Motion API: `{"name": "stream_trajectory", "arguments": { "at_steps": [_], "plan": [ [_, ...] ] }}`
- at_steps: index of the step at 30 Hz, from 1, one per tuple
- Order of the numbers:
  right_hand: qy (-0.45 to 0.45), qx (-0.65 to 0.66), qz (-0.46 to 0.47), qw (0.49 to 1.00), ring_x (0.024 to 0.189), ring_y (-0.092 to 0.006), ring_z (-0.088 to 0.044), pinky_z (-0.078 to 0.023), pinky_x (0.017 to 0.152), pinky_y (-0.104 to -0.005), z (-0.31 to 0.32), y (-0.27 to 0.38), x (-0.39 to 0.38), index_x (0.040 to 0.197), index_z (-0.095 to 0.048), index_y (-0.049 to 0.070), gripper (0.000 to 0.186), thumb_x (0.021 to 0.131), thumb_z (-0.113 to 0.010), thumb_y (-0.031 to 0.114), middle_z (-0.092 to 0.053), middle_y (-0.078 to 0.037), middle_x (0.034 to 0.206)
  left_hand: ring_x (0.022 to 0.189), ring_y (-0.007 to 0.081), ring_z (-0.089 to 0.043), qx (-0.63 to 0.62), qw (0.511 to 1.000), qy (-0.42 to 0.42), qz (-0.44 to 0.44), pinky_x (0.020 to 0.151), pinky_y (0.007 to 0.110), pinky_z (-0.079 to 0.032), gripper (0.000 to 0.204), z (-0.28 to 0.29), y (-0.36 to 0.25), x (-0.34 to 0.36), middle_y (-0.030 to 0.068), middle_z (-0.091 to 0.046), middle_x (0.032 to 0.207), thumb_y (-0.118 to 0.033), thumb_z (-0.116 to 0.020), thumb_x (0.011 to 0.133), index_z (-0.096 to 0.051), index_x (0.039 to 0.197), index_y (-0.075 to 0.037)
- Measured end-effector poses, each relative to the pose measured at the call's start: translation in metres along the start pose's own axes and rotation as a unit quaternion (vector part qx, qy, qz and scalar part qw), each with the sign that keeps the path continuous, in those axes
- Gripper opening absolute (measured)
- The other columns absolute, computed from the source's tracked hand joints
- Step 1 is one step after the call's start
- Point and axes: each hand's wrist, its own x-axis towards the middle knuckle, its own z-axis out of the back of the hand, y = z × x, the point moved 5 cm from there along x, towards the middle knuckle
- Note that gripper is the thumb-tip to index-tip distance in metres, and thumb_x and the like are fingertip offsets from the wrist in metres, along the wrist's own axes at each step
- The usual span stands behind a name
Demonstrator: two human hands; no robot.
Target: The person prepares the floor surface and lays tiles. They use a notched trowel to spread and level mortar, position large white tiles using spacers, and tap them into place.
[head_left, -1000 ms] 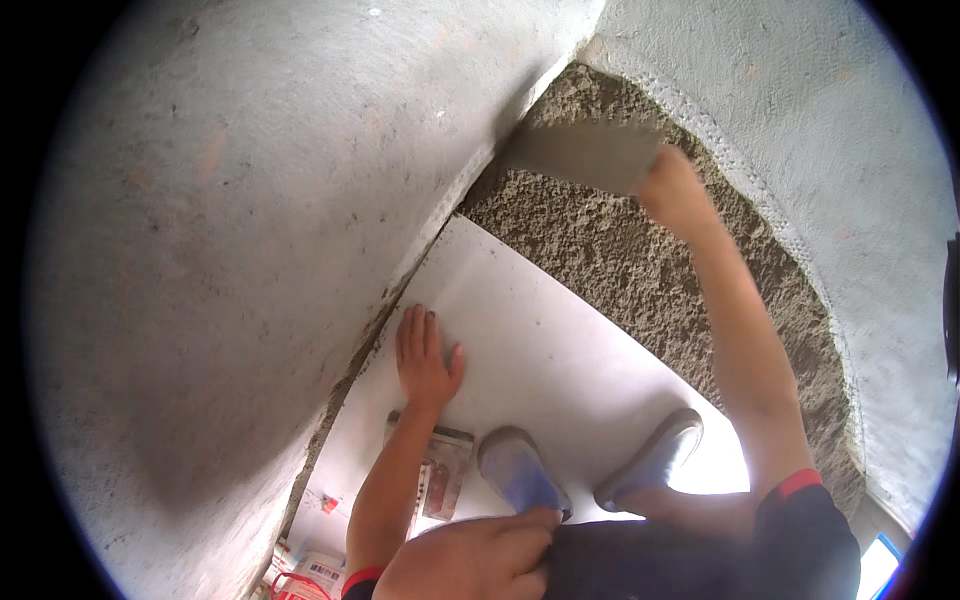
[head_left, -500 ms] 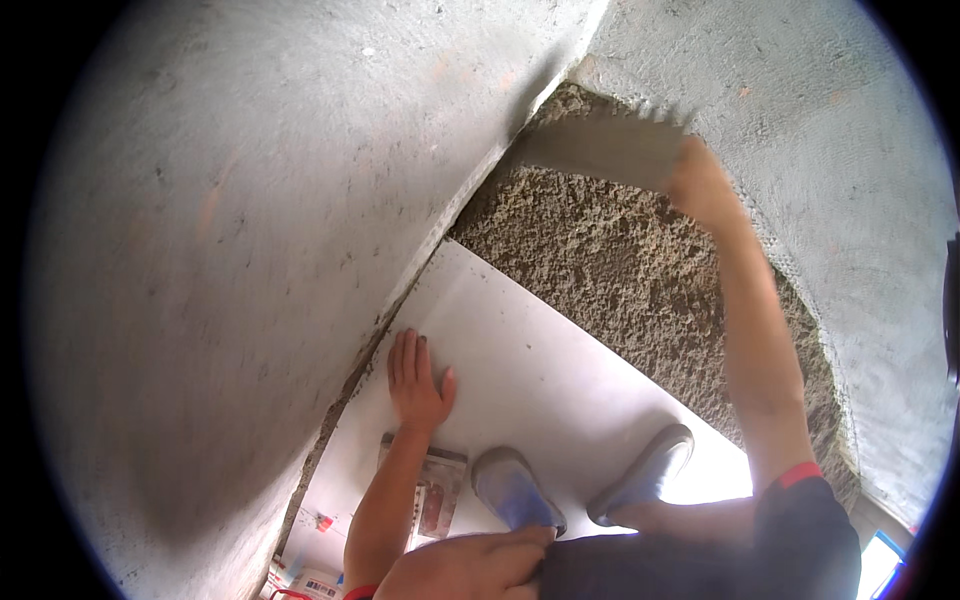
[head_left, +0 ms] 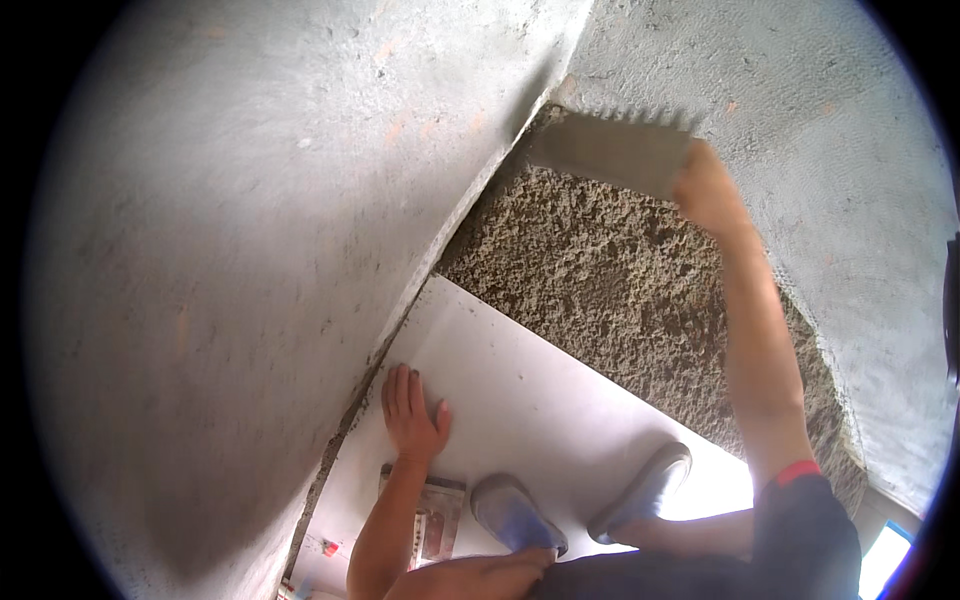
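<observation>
My right hand [head_left: 706, 190] is closed on the right end of a wide grey notched trowel [head_left: 610, 150], its toothed edge facing the far wall. The blade lies over the far corner of the rough, crumbly mortar bed [head_left: 600, 255], and the handle is hidden by my fingers and the blade. My left hand [head_left: 413, 415] rests flat on a large white tile [head_left: 500, 370], fingers stretched out, holding nothing. Just below that hand, partly behind my forearm, lies a flat rectangular tool with a metal plate [head_left: 440, 515].
Bare grey walls rise on the left [head_left: 230, 250] and right [head_left: 820, 200], meeting beyond the mortar. A dark gap [head_left: 345, 425] runs between tile and left wall. My grey shoes [head_left: 515, 510] stand on the tile. A small red piece [head_left: 330, 548] lies at lower left.
The view has tilted slightly, so the tile and my left hand sit lower in the picture. The trowel remains in my right hand near the far corner, its blade at a slightly different angle.
</observation>
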Motion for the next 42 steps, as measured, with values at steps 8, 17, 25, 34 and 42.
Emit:
{"name": "stream_trajectory", "arguments": {
  "at_steps": [8, 17, 25, 34, 42],
  "plan": [
    [0.01, -0.089, -0.034, 0.995, 0.091, -0.0348, -0.071, -0.057, 0.082, -0.0431, -0.064, -0.015, 0.056, 0.107, -0.066, -0.009, 0.031, 0.087, -0.056, 0.011, -0.07, -0.028, 0.097, 0.136, 0.047, -0.038, -0.009, 1.0, -0.016, -0.017, 0.11, 0.061, -0.033, 0.062, -0.005, -0.005, 0.004, 0.0279, -0.041, 0.144, -0.035, -0.058, 0.092, -0.045, 0.135, 0.008],
    [-0.019, 0.017, -0.01, 1.0, 0.087, -0.0285, -0.072, -0.058, 0.077, -0.0408, -0.014, -0.023, 0.039, 0.113, -0.069, -0.003, 0.032, 0.091, -0.06, 0.018, -0.072, -0.02, 0.097, 0.136, 0.0474, -0.038, 0.0, 0.999, -0.026, -0.024, 0.109, 0.061, -0.034, 0.062, -0.004, -0.009, 0.008, 0.0268, -0.041, 0.145, -0.035, -0.056, 0.093, -0.044, 0.137, 0.007],
    [0.035, -0.104, -0.014, 0.994, 0.079, -0.0272, -0.072, -0.059, 0.076, -0.0388, -0.041, 0.002, 0.046, 0.11, -0.072, -0.001, 0.031, 0.09, -0.061, 0.02, -0.073, -0.021, 0.097, 0.135, 0.0463, -0.039, -0.002, 0.999, -0.029, -0.014, 0.109, 0.062, -0.035, 0.061, 0.002, 0.001, 0.001, 0.0259, -0.041, 0.145, -0.035, -0.056, 0.093, -0.044, 0.137, 0.005],
    [-0.016, -0.019, -0.091, 0.996, 0.074, -0.0259, -0.071, -0.059, 0.069, -0.037, -0.028, 0.007, 0.039, 0.106, -0.068, -0.007, 0.027, 0.093, -0.057, 0.014, -0.073, -0.022, 0.092, 0.134, 0.0472, -0.039, -0.001, 0.999, -0.026, -0.019, 0.108, 0.062, -0.034, 0.06, -0.005, -0.006, 0.006, 0.0275, -0.041, 0.144, -0.034, -0.057, 0.091, -0.045, 0.134, 0.007],
    [-0.037, -0.047, 0.054, 0.997, 0.086, -0.0251, -0.073, -0.059, 0.077, -0.0362, 0.015, -0.006, -0.001, 0.114, -0.067, -0.003, 0.023, 0.095, -0.058, 0.006, -0.073, -0.017, 0.1, 0.134, 0.0482, -0.04, 0.009, 0.999, -0.034, -0.021, 0.109, 0.062, -0.034, 0.059, 0.001, -0.011, 0.009, 0.0283, -0.042, 0.143, -0.034, -0.055, 0.092, -0.045, 0.133, 0.008]
  ]
}}
